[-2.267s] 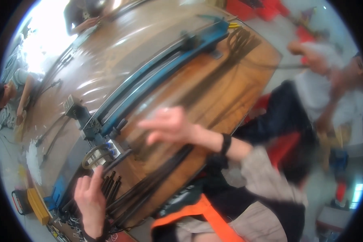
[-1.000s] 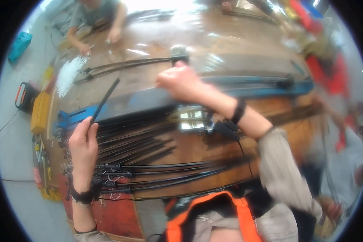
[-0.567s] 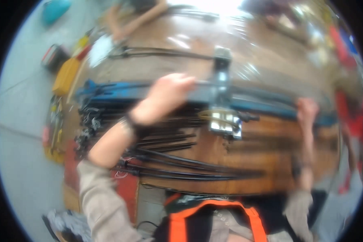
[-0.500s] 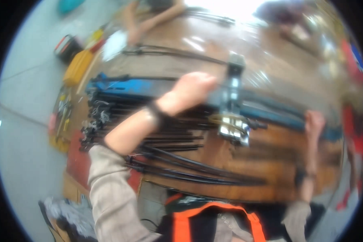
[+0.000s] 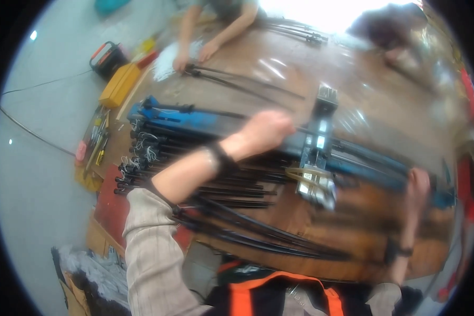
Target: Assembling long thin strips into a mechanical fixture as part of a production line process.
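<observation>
A long blue fixture (image 5: 197,120) lies across the wooden table, with a silver metal clamping block (image 5: 317,143) standing across its middle. My left hand (image 5: 268,129) is closed just left of this block, above the fixture. A thin black rod (image 5: 216,111) runs along the fixture toward it; whether the fingers hold it is hidden. At the fixture's far right end, my right hand (image 5: 418,181) is closed and slightly blurred, and what it grips cannot be made out. Several black rods (image 5: 231,187) with white strings at their left ends lie in a row beside the fixture, nearer me.
Longer black rods (image 5: 268,234) lie along the table's near edge. Across the table, a co-worker's hands (image 5: 195,57) handle a pair of black rods (image 5: 242,84). A yellow case (image 5: 119,85) and hand tools (image 5: 97,139) sit at the left edge. Another person (image 5: 387,26) is at far right.
The whole view has shifted, so the scene sits lower and further right. The co-worker's two hands now show apart at the rod ends. My hands keep about the same places along the fixture.
</observation>
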`<state>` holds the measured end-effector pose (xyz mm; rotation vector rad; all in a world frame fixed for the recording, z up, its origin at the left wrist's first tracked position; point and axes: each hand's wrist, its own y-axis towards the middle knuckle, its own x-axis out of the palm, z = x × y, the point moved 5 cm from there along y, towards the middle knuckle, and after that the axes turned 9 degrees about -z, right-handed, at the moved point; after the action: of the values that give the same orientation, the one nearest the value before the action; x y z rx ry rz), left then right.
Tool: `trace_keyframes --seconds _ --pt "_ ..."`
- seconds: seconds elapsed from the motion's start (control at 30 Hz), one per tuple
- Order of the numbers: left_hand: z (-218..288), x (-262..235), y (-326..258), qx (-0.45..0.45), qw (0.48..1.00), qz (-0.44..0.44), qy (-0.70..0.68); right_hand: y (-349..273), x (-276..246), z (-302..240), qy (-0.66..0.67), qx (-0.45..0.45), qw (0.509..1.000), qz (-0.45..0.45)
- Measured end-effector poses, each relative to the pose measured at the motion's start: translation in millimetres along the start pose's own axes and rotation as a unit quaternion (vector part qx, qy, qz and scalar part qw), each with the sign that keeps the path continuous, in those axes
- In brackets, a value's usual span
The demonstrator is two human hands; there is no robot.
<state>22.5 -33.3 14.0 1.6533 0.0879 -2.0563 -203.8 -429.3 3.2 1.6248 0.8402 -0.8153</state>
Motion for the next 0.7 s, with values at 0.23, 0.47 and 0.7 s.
trace_keyframes --seconds 0.23,0.47,0.7 --pt "-2 8 5 -0.085 0.996 -0.012 0.023 -7 16 -95 -0.049 -0.139 0.987 0.064" --pt "7 8 17 -0.097 0.994 -0.019 0.041 -36 29 -131 0.049 -0.089 0.995 0.0" --pt "8 10 8 -0.12 0.991 -0.047 0.031 -27 44 -160 0.144 -0.105 0.984 0.005"
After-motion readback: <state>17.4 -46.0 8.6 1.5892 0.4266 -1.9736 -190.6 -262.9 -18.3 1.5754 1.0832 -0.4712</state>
